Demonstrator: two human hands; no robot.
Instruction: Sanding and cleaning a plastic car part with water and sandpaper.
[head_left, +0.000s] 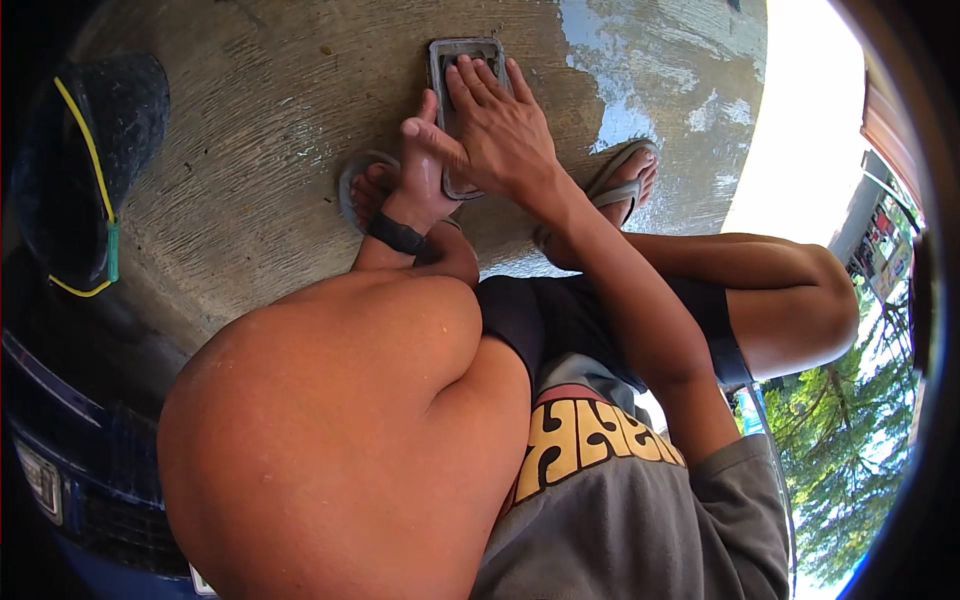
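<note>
Grey rectangular rimmed rubber mat [462,70]: flat on concrete ground [270,120]. Right hand [505,135]: fingers spread, pressed on the mat. Left hand [425,170]: gripping the mat's near edge, black wristband [396,234] just below.

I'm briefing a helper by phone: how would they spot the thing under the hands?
On the concrete ground, between the two sandalled feet, lies a flat grey rectangular tray. The right hand presses on it, the left hand beside; nothing else there has its raised rim.
</note>
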